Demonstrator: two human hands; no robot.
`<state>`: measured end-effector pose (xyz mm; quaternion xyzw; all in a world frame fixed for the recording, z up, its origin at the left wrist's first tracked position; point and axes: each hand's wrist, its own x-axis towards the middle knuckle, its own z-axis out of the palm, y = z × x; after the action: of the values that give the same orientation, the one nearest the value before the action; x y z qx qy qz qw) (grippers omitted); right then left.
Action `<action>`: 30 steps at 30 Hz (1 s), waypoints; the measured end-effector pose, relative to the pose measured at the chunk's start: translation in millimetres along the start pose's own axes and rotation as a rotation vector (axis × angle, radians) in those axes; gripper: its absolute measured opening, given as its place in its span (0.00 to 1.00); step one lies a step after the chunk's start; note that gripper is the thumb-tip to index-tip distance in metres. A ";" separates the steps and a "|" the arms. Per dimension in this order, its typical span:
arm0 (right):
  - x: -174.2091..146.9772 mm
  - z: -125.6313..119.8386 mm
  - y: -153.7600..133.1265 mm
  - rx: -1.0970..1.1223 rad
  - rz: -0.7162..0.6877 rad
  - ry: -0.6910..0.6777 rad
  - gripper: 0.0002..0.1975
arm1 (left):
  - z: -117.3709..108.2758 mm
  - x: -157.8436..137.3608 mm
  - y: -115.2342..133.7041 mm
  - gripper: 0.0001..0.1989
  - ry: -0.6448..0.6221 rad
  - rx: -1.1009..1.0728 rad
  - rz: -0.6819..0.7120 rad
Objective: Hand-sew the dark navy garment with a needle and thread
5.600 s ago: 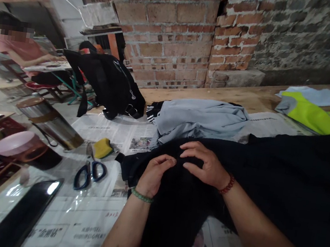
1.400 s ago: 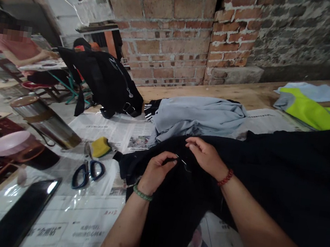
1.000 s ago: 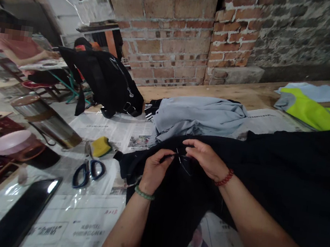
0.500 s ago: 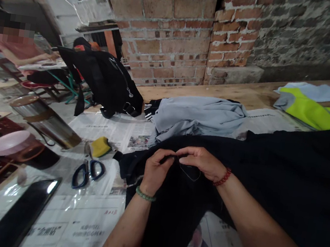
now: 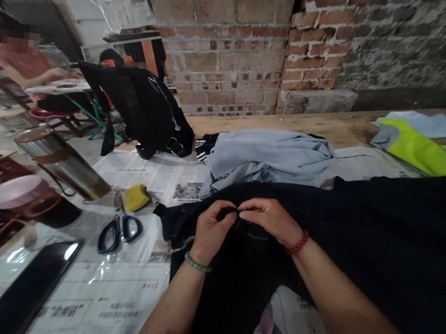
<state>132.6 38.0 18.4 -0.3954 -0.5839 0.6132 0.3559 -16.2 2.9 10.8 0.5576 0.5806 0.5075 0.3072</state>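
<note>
A dark navy garment [image 5: 347,228] lies spread before me. My left hand [image 5: 213,229] wears a green bead bracelet and pinches a fold of this cloth between thumb and forefinger. Close against those fingertips, my right hand [image 5: 271,218], with a red bead bracelet, is closed in a pinch. A thin pale thread [image 5: 257,236] loops below the right fingers over the dark fabric. Whether a needle is between the fingertips is too small to tell. Blue-handled scissors [image 5: 119,232] rest on the newspaper to the left.
Left of my hands are a yellow sponge [image 5: 136,198], a steel flask [image 5: 64,161], a pink bowl [image 5: 16,192] and a phone [image 5: 29,289]. Behind lie a black backpack [image 5: 139,111], grey clothing [image 5: 270,154] and a neon vest [image 5: 412,144]. A person [image 5: 18,58] sits at far left.
My right fingertips have shifted slightly left and down toward the left thumb. The thread loop has become flatter and sits higher. My left hand has barely moved.
</note>
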 end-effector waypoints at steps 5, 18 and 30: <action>0.5 0.4 0.1 0.036 0.002 0.059 0.08 | -0.1 0.7 0.6 0.06 -0.014 -0.060 -0.042; 8.0 3.4 8.3 0.480 -0.017 0.214 0.10 | 4.2 -2.6 -1.1 0.08 -0.158 -0.360 -0.240; 17.0 -31.0 12.6 0.646 -0.094 0.340 0.11 | 2.3 -3.6 6.8 0.09 -0.209 -0.393 -0.307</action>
<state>153.4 65.9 4.6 -0.3317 -0.3103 0.6745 0.5821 -11.1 -0.9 15.8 0.4423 0.5139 0.4974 0.5412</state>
